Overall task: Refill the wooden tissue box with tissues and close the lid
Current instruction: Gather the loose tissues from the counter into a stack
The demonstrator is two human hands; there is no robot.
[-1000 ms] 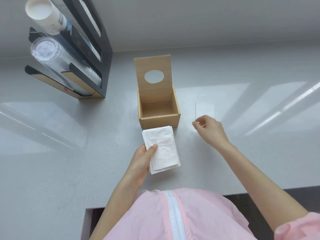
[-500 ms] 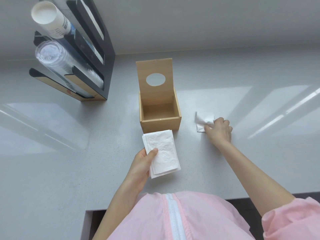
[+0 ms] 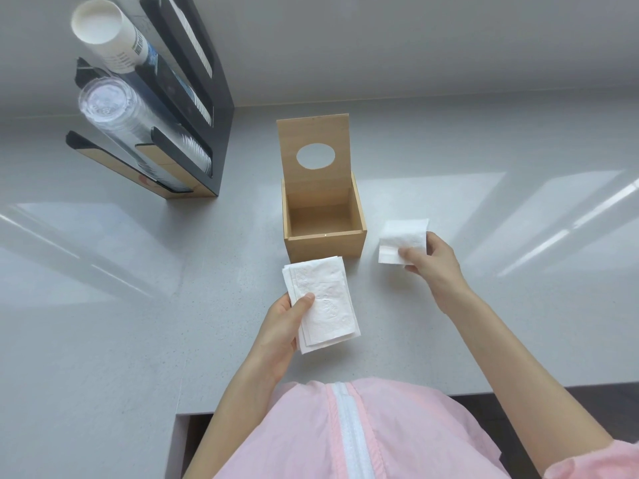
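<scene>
The wooden tissue box (image 3: 325, 248) stands on the grey counter with nothing inside. Its lid (image 3: 314, 136), pierced by an oval hole, is raised upright at the back. My left hand (image 3: 280, 323) holds a stack of folded white tissues (image 3: 323, 302) just in front of the box. To the right of the box, my right hand (image 3: 428, 261) pinches a single folded tissue (image 3: 403, 238), lifted off the counter.
A black and wood cup dispenser (image 3: 193, 108) stands at the back left, with a paper cup stack (image 3: 107, 32) and a clear plastic cup stack (image 3: 131, 122) pointing toward me. The counter's front edge (image 3: 380, 399) runs just before my pink jacket.
My right hand reached to a tissue lying on the counter right of the box, gripped it and lifted it. My left hand kept the stack nearly still.
</scene>
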